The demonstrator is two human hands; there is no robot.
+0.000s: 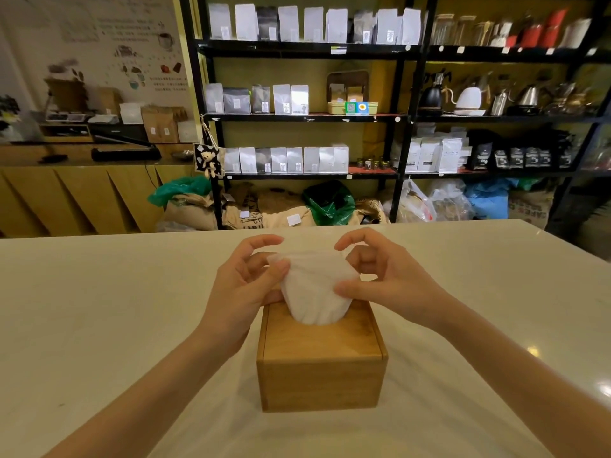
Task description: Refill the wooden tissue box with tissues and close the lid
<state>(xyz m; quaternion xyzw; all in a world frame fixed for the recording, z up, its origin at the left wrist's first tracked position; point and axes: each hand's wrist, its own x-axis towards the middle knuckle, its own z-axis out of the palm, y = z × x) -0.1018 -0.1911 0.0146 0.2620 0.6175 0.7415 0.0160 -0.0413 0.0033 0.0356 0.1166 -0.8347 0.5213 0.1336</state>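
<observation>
A wooden tissue box point(319, 378) stands on the white table point(99, 325), straight in front of me. Its lid point(350, 338) lies flat on top. A white tissue point(314, 285) sticks up through the opening in the lid. My left hand point(244, 285) pinches the tissue's left edge between thumb and fingers. My right hand point(380, 276) pinches its right edge with thumb and forefinger. Both hands hover just above the far half of the box. The inside of the box is hidden.
Beyond the table's far edge stand black shelves point(304, 119) with bags and kettles. Sacks and plastic bags point(327, 203) lie on the floor under them. A wooden counter point(82, 160) runs along the left wall.
</observation>
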